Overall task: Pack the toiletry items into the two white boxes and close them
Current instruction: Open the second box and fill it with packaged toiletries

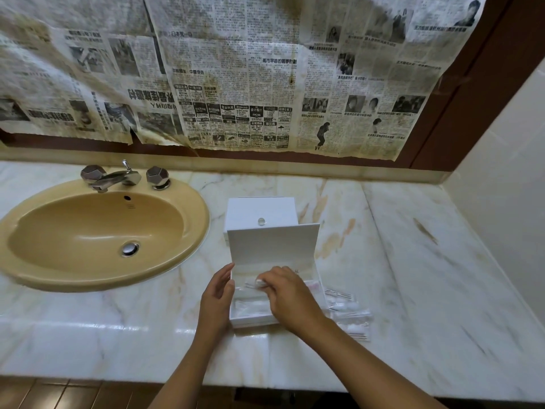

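Two hands at the open box [272, 246]: left hand [216, 293] flat against its wall, right hand [284, 293] pinching a sachet [250, 286]. Sachets look light, limp, slippery; best pinched by an edge.

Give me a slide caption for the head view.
Left hand steadies open white box while right hand places a packet inside.

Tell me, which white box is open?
The near box between the hands, its lid standing up. The far box behind it is shut.

The left hand [217, 293] stands edge-on with straight fingers; the right hand [290, 296] is palm-down, fingertips pinched together.
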### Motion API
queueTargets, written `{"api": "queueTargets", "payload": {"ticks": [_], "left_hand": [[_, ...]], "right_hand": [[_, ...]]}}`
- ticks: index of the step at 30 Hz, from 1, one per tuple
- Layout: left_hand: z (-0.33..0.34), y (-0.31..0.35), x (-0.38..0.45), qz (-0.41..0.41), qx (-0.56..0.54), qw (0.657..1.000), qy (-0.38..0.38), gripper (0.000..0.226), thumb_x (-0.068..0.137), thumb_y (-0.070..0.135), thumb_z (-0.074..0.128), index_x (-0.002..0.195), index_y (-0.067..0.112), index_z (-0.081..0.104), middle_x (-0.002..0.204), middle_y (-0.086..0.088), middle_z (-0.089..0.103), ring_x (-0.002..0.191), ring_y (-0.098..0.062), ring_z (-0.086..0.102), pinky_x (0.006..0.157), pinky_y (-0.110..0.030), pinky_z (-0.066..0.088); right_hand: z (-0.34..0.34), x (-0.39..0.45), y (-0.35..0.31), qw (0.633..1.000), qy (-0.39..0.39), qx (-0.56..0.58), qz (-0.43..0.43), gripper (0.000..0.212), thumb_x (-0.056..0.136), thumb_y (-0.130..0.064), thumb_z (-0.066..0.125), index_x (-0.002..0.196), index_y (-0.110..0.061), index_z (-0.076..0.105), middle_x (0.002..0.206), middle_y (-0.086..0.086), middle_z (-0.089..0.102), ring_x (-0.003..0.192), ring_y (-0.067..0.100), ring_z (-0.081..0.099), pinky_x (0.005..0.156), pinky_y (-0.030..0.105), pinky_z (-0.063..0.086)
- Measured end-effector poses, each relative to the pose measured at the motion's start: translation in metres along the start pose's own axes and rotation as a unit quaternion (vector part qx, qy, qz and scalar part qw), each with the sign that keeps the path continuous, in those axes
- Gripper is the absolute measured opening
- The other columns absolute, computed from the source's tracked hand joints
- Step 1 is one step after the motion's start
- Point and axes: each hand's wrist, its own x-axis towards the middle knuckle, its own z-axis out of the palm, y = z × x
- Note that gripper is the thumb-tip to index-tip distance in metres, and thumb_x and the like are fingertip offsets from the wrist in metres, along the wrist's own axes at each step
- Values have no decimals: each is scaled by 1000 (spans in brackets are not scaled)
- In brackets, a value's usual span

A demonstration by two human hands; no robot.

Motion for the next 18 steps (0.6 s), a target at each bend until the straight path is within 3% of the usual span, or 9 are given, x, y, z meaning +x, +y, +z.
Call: {"api": "queueTargets", "payload": {"ticks": [9, 15, 18], "left_hand": [[1, 1, 0, -1, 9, 1000, -2, 34, 98, 2, 47, 126, 16, 59, 120, 2, 63, 96, 14, 61, 70, -4, 47], [1, 2, -1, 2, 13, 1000, 3, 33, 98, 5, 48, 125, 20, 58, 122, 3, 62, 101, 1, 61, 72, -3, 47], [1, 2, -1, 4, 19, 1000, 1, 32, 98, 7, 48, 124, 24, 58, 121, 6, 61, 101, 4, 60, 72, -2, 47]], "right_hand": [[9, 0, -7, 995, -56, -66, 40, 34, 93, -10, 45, 116, -27, 64, 106, 3, 61, 98, 23, 50, 89, 32, 44], [13, -2, -10, 991, -79, -90, 53, 31, 96, -15, 50, 122, -26, 61, 116, 7, 61, 102, 25, 53, 91, 33, 45], [13, -2, -12, 992, -80, -77, 55, 32, 96, -15, 48, 125, -25, 59, 120, 6, 62, 105, 25, 54, 95, 34, 45]]}}
